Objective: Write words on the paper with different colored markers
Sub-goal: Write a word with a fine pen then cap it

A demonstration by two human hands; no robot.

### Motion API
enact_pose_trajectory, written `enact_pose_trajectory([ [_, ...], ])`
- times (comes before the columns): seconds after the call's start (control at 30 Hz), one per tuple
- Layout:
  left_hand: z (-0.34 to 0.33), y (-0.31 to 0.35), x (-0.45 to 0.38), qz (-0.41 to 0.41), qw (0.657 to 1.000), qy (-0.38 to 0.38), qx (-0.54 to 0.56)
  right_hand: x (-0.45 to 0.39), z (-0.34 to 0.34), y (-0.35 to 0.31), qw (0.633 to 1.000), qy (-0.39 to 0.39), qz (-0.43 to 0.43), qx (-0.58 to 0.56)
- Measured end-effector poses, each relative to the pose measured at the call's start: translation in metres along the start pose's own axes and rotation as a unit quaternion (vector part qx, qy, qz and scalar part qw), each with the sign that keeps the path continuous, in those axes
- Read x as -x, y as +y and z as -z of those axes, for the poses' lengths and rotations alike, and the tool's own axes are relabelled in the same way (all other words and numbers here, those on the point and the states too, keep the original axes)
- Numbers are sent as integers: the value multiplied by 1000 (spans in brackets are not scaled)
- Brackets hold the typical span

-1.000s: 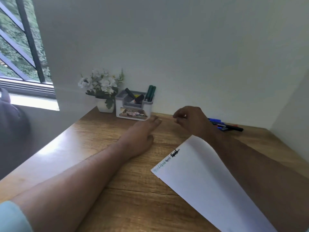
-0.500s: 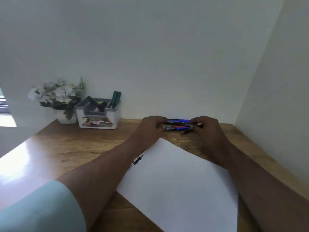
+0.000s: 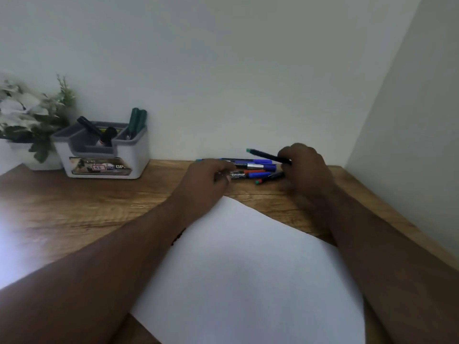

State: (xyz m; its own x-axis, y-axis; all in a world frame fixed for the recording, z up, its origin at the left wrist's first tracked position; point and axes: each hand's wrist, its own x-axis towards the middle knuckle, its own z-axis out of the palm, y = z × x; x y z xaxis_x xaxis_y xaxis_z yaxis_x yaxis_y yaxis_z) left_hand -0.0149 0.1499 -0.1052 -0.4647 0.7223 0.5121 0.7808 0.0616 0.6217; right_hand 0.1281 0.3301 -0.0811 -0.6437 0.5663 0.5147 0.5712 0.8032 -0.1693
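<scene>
A white sheet of paper (image 3: 248, 269) lies on the wooden desk, turned at an angle, with dark writing at its left edge mostly hidden by my left forearm. Several markers (image 3: 255, 170) with blue, red and green parts lie in a loose pile against the back wall. My right hand (image 3: 303, 167) is closed around a black marker with a green end (image 3: 263, 154), lifted just above the pile. My left hand (image 3: 208, 180) rests at the left end of the pile, fingers curled on the markers; whether it grips one is unclear.
A white and grey organizer (image 3: 101, 152) with green pens stands at the back left. Beside it sits a white pot of white flowers (image 3: 27, 115). The wooden desk (image 3: 87, 209) meets walls at the back and on the right.
The view swung right, so the marker pile is now central. Both hands reached to the pile, and my right hand has lifted a green-ended marker off it.
</scene>
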Motion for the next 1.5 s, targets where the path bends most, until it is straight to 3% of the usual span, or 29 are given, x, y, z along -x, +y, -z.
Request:
enact_pose_trajectory([
  [0.07,3,2,3,-1,1000,16,20,3,8,-16,983,66,-45,-164],
  [0.1,6,5,5,-1,999,28,43,6,16,-30,948,71,-81,-301],
  [0.17,14,15,10,-4,995,47,91,14,33,-60,820,7,-131,-556],
  [0.2,21,22,13,-4,992,53,111,19,40,-73,769,-37,-135,-624],
  [0.3,47,43,29,1,986,46,157,42,48,-109,690,-126,-117,-703],
  [0.37,68,51,44,-23,991,45,126,56,49,-125,667,-153,-99,-722],
  [0.5,107,50,77,-73,997,7,36,79,55,-150,682,-176,-54,-708],
  [0.6,121,35,99,-44,986,-39,153,90,50,-167,685,-167,-23,-708],
  [0.73,128,5,113,65,972,-50,221,76,45,-150,594,-91,-112,-792],
  [0.8,126,-2,110,91,976,-71,185,73,42,-138,615,-103,-127,-772],
  [0.93,116,-2,101,11,988,-153,-34,76,23,-139,683,-161,-113,-704],
  [1.07,113,-8,94,8,977,-187,-98,71,18,-143,756,-178,-76,-625],
  [1.5,110,-14,88,12,972,-215,-93,71,5,-139,799,-207,-59,-561],
])
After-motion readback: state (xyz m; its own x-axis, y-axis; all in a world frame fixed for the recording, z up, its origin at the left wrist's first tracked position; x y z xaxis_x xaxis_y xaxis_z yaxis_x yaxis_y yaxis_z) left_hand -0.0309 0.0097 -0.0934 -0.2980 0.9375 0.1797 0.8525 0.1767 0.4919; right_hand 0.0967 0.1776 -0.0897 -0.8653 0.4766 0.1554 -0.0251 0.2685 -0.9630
